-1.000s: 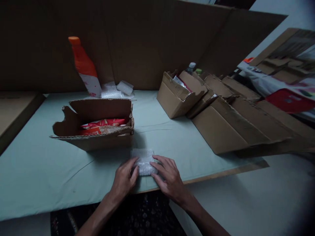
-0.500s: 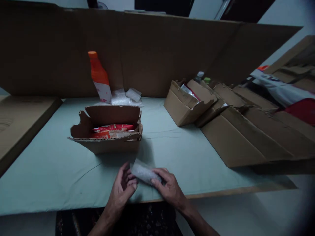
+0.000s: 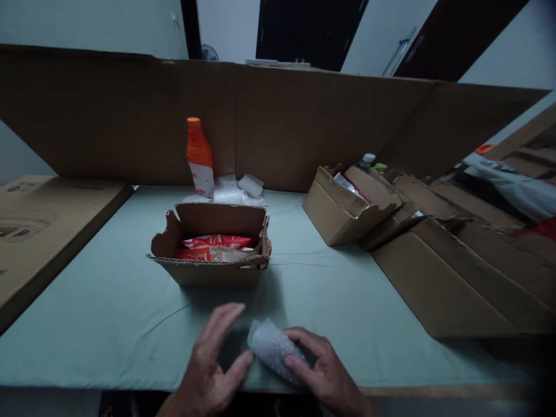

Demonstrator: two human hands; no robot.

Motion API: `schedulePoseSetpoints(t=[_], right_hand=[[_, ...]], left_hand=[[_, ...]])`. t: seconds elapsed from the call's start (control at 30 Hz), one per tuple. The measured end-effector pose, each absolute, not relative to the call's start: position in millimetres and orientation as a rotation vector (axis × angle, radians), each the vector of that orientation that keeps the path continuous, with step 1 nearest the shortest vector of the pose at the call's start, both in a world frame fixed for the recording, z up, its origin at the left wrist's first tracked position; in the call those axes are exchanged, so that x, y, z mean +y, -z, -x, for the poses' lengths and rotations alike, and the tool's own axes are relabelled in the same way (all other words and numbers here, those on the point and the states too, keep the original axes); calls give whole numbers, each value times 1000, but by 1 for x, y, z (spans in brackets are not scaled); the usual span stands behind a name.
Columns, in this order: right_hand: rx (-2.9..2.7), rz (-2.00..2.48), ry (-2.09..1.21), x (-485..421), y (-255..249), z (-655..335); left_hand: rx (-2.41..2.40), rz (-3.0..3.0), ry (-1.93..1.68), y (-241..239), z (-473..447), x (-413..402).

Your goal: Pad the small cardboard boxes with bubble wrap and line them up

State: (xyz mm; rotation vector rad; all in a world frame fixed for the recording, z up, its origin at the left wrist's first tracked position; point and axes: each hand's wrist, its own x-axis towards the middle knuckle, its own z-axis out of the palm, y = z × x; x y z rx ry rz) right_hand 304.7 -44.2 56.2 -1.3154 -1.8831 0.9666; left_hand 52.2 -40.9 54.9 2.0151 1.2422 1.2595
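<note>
My right hand [image 3: 319, 362] grips a roll of bubble wrap [image 3: 275, 347] near the table's front edge, thumb on top and fingers behind. Whether something lies inside the roll I cannot tell. Just left of it, my left hand [image 3: 217, 359] is held open, thumb and fingers apart, with nothing between them. Beyond both hands stands an open cardboard box [image 3: 217, 273]. Inside it lie red and orange packets [image 3: 217, 240], partly hidden by the front wall.
An orange and white bottle [image 3: 200, 162] stands at the back beside flat bubble wrap pieces [image 3: 230, 190]. Several open cardboard boxes [image 3: 332, 214] line the right side. A large flat carton [image 3: 52, 226] lies at left. A tall cardboard panel [image 3: 269, 127] closes off the rear.
My left hand has opened and drawn away from the roll's end. The roll is still in my right hand and has turned more upright. The whole view has shifted.
</note>
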Motion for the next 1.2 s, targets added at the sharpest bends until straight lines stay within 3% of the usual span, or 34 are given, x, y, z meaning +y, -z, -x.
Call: schedulePoseSetpoints(t=[0.13,0.2,0.5,0.63,0.87,1.07,1.2], right_hand=[[-1783,1266,-791,-16,-94,-322],[-1741,1216,-702,0,-118,-325],[-2090,1006,-539,79,-221,-249],[-2599,1048,-635,119,-218,-188],[-3399,1019,-126,147,-184,-129],[-3527,970,-195,151,-186,-124],[-3070,851,-301,142,-204,-166]], left_hand=[[1577,-2343,-1631,-108,-8,-4],[1701,-2467,-1623,-121,8,16],[1670,-2518,-1541,-89,25,13],[1592,-2500,-1574,-92,26,12],[1538,-2443,-1601,-93,30,20],[1524,-2453,-1605,-96,26,25],[1687,-2270,-1746,-94,26,19]])
